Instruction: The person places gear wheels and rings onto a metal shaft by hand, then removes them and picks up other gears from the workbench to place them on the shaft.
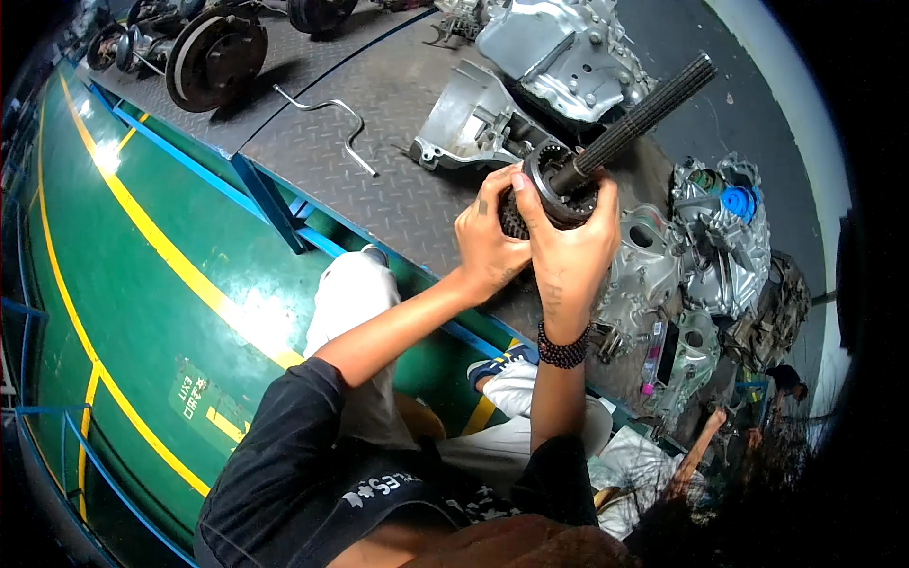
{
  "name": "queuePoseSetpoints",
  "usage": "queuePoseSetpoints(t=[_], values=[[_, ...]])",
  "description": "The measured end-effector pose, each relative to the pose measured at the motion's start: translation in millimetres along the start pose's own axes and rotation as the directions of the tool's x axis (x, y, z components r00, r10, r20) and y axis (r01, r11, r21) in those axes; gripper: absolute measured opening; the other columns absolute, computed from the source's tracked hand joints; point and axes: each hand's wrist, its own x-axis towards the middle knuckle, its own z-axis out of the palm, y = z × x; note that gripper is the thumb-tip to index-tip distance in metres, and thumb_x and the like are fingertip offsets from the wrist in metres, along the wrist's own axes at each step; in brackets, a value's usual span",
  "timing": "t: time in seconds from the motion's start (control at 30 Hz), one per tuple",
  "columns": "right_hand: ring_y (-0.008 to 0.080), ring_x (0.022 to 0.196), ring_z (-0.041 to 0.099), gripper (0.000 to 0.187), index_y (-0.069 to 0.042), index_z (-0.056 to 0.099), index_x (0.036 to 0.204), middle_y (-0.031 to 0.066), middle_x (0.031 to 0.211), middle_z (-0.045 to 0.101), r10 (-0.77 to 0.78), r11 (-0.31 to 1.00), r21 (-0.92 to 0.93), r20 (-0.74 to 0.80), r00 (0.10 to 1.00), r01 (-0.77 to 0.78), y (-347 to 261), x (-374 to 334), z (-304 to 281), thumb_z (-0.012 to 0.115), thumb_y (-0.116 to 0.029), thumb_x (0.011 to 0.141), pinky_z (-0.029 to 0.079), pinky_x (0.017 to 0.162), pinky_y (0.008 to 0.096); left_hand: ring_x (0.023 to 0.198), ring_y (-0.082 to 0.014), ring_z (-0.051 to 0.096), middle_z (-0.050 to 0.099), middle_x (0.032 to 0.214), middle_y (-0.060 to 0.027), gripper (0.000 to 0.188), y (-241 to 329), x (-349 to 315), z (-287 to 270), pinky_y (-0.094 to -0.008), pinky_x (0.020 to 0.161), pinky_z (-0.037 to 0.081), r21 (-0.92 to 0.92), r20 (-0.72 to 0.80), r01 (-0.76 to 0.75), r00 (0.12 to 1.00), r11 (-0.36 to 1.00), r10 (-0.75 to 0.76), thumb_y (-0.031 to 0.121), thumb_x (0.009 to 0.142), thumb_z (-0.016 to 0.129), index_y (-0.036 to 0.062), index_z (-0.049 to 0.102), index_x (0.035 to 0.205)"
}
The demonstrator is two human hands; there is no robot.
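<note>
Both my hands grip a gear shaft assembly [646,123] over the edge of the metal bench. Its long splined shaft points up and to the right, and a round toothed hub sits at its lower end. My left hand [492,222] wraps the hub's left side. On the near and right side, my right hand [576,227] closes round the same hub, thumb pressed along its rim. My palms hide the lower part of the assembly. Just behind my hands lies an open silver gearbox housing [469,118].
A large silver casing [559,57] stands farther back. A bent metal rod [355,123] lies on the checkered bench [312,180], with a rusty brake drum [218,57] at far left. More castings [724,237] crowd the right. Another person's arm [701,450] reaches in at lower right.
</note>
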Motion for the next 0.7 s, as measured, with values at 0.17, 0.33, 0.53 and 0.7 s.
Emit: queuePoseSetpoints(t=[0.17,0.33,0.53,0.7], values=[[0.0254,0.103,0.07,0.068,0.003,0.062,0.13,0.0182,0.117,0.069,-0.047,0.991,-0.125,0.056,0.997,0.053,-3,2,-4,0.093,-0.029,0.078,0.055,0.09,0.0381,0.103,-0.0398,0.072,0.07,0.125,-0.0156,0.065,1,-1,-1,-0.0427,0.084,0.058,0.014,-0.014,-0.013,1.0,1.0,0.014,0.021,0.074,0.088,0.0062,0.055,0.127],[0.0312,0.106,0.069,0.072,0.003,0.062,0.131,0.0201,0.118,0.067,-0.104,0.988,-0.107,0.079,0.991,0.112,0,5,-8,0.093,-0.03,0.076,0.055,0.092,0.0412,0.102,-0.0403,0.072,0.07,0.124,-0.016,0.063,3,-1,-2,-0.0432,0.084,0.057,0.026,-0.007,-0.021,1.0,0.999,0.021,0.02,0.074,0.087,0.006,0.055,0.126],[0.0341,0.104,0.07,0.072,0.005,0.063,0.129,0.022,0.116,0.069,-0.034,0.999,0.027,0.108,0.994,0.032,3,4,-9,0.094,-0.029,0.075,0.055,0.092,0.0427,0.1,-0.0403,0.072,0.07,0.122,-0.0168,0.064,1,-1,1,-0.0433,0.083,0.058,0.006,-0.029,-0.038,0.999,0.999,0.039,0.02,0.073,0.087,0.0062,0.055,0.127],[0.0196,0.102,0.07,0.066,0.001,0.063,0.133,0.0141,0.114,0.072,-0.065,0.998,-0.011,0.117,0.991,0.067,8,4,-10,0.091,-0.026,0.08,0.056,0.089,0.0342,0.1,-0.0405,0.072,0.071,0.121,-0.0174,0.066,2,-1,0,-0.0434,0.083,0.058,0.013,-0.024,-0.049,0.999,0.999,0.049,0.019,0.072,0.087,0.0059,0.054,0.128]])
